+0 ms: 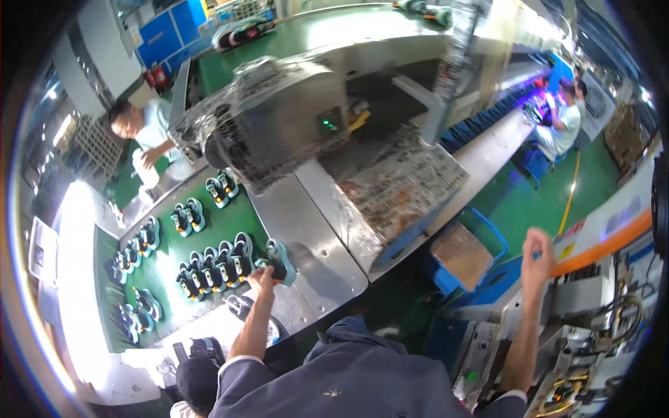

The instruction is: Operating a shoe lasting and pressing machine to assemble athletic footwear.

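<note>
My left hand (261, 277) is closed on a sneaker (281, 263), dark with a pale teal sole, at the right end of a row on the green conveyor belt. Just left of it stand several black sneakers (221, 265) with pale soles and orange accents, side by side. My right hand (537, 252) is raised at the far right, beside an orange-edged machine panel (599, 237). Its fingers are curled; a small bluish spot shows between them, too small to name.
A metal machine wrapped in plastic film (279, 125) stands ahead, beside a metal tabletop (313, 244). A blue cart with a brown board (460, 254) is at right. One co-worker (150, 132) stands at far left; others (561, 122) sit at far right. Another person's dark head (197, 384) is at lower left.
</note>
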The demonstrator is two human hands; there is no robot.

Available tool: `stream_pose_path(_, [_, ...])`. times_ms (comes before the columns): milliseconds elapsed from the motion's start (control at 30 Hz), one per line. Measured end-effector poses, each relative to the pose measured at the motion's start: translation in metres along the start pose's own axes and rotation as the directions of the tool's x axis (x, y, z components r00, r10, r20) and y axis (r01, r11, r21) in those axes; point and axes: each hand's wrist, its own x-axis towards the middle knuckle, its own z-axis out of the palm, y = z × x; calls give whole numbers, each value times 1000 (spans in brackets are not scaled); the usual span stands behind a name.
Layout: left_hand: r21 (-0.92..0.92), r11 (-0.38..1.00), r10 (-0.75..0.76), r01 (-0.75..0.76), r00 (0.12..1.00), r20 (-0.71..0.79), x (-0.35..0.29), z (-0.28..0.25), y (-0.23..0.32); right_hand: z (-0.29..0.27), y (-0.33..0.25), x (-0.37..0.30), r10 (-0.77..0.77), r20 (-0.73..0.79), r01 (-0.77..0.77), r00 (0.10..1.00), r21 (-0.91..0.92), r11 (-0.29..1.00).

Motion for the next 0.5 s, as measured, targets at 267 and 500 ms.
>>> stream_pose_path(267, [593, 795, 214, -130, 974, -73, 108, -11, -57, 153, -291, 286, -740, 126, 748, 661, -24, 663])
stream_pose_path(500, [641, 767, 83, 20, 988, -130, 121, -6, -32, 381, -503, 386, -972, 158, 980, 172, -132, 152])
